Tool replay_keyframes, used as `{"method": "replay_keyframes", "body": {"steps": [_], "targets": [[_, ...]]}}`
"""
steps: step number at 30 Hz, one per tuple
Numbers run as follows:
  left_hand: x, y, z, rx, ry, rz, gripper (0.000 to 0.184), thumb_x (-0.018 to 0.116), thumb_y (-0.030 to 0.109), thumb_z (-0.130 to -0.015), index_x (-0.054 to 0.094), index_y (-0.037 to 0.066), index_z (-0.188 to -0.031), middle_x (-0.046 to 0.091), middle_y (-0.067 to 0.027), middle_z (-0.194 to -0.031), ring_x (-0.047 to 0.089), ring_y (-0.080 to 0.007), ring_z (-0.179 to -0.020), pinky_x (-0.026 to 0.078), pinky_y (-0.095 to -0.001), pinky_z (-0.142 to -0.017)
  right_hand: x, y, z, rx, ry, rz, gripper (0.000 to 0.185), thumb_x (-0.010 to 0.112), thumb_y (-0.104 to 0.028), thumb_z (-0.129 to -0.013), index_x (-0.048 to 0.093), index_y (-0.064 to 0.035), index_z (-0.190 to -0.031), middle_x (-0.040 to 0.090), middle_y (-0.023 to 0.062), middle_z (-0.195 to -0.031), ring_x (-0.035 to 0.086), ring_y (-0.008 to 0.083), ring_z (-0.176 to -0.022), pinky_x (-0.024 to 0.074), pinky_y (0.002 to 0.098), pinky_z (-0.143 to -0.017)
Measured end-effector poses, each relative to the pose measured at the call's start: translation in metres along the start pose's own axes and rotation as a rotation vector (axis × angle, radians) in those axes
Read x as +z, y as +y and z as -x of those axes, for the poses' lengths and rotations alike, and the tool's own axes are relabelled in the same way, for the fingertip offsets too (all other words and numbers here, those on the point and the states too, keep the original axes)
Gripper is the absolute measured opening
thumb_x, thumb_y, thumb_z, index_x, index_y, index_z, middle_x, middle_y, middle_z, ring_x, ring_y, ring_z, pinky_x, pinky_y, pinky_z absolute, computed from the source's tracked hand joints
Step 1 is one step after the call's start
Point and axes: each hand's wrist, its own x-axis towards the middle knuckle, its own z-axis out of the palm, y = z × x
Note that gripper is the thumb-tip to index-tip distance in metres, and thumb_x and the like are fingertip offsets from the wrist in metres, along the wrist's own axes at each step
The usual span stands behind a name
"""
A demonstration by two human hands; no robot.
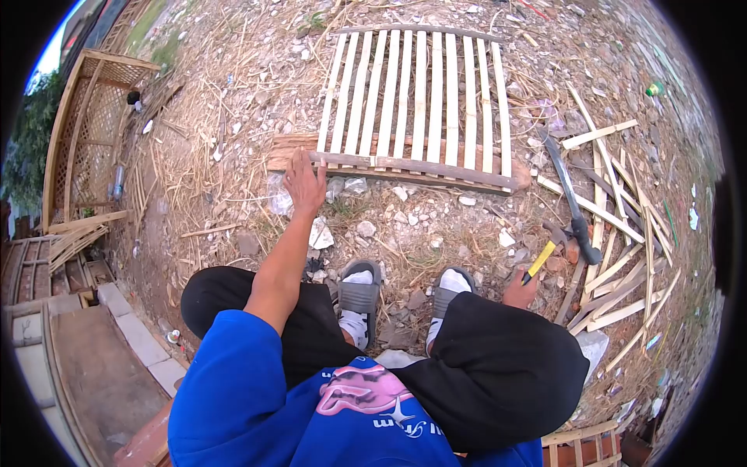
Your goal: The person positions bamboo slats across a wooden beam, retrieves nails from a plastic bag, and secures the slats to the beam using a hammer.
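Slatted frame (419,97) on the ground ahead of me, its near-left corner at my left grip (305,185).
White upside-down lettering on my blue shirt (264,389) is only partly legible; my left grip is spread wide, fingers at the end of the near rail (436,168), while my right grip (520,289), well apart from the frame, closes round one yellow-and-black hammer (542,258); I count roughly twelve pale slats between two rails, one long blade tool (564,171) beside many loose strips (595,210), and two grey sandals (358,294).
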Motion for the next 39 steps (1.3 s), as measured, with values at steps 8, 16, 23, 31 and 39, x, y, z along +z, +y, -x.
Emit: {"method": "replay_keyframes", "body": {"steps": [8,16,23,31,39], "targets": [[-0.001,0.008,0.010,0.252,-0.041,-0.014,0.052,0.045,0.040,-0.101,0.040,0.022,-0.149,0.033,-0.0113,-0.156,0.028,-0.0387,-0.144,0.023,-0.0599,-0.112,-0.002,-0.011,0.003,0.003,0.015,0.005,0.032,0.061,-0.031,-0.094,0.057,0.0004,-0.098,0.063,0.0247,-0.082,0.061,0.0454,-0.079,0.0445,0.0501,-0.070],[0.005,0.004,0.021,0.286,-0.139,0.009,0.051,0.041,0.046,-0.102,0.037,0.031,-0.150,0.028,-0.0086,-0.159,0.022,-0.0388,-0.147,0.019,-0.0656,-0.113,-0.001,-0.013,0.004,-0.027,0.038,-0.004,0.031,0.061,-0.028,-0.094,0.058,0.0016,-0.103,0.065,0.0250,-0.087,0.062,0.0451,-0.081,0.0456,0.0490,-0.071],[-0.012,0.017,0.020,0.214,-0.268,-0.045,0.054,0.045,0.048,-0.100,0.039,0.027,-0.149,0.025,-0.0114,-0.159,0.018,-0.0384,-0.148,0.014,-0.0703,-0.111,0.002,-0.003,0.001,-0.001,0.014,-0.079,0.031,0.064,-0.031,-0.092,0.059,-0.0017,-0.101,0.063,0.0206,-0.085,0.061,0.0421,-0.080,0.0449,0.0491,-0.072],[0.002,0.031,0.007,0.219,-0.231,0.094,0.065,0.056,0.050,-0.095,0.044,0.006,-0.142,0.032,-0.0195,-0.154,0.023,-0.0422,-0.145,0.017,-0.0604,-0.116,-0.003,-0.011,0.002,-0.049,0.041,0.059,0.034,0.061,-0.030,-0.094,0.058,0.0018,-0.106,0.064,0.0227,-0.085,0.062,0.0443,-0.081,0.0457,0.0489,-0.072],[0.006,0.026,0.008,0.278,-0.133,0.078,0.057,0.059,0.042,-0.095,0.048,0.005,-0.136,0.038,-0.0210,-0.150,0.028,-0.0426,-0.143,0.024,-0.0589,-0.114,-0.003,-0.011,0.003,-0.078,0.041,-0.048,0.034,0.062,-0.029,-0.094,0.058,0.0025,-0.106,0.064,0.0249,-0.086,0.061,0.0450,-0.081,0.0455,0.0490,-0.071]]}}
